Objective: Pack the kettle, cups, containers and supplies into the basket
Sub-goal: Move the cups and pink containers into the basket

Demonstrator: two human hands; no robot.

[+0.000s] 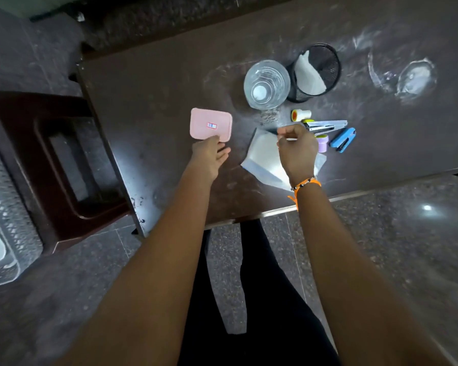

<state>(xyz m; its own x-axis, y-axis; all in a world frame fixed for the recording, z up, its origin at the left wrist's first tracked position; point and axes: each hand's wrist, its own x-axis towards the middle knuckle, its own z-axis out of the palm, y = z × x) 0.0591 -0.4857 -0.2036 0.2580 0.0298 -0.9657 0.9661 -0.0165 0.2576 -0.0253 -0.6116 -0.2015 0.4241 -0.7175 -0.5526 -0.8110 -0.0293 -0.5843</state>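
left hand (209,157) pinches the near edge of the pink container (211,124) on the counter (154,101), fingers loose. basket (3,180) sits well left of it, past the stool (64,159). right hand (296,149) is curled over the white box (262,157); can't tell if it's gripping.

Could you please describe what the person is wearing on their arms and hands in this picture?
Both forearms are bare, with no sleeves in view and no gloves. The right hand has an orange thread band with a loose hanging end at the wrist, beside a thin beaded bracelet with dark and pale beads. The left hand and its wrist carry nothing; no rings are visible.
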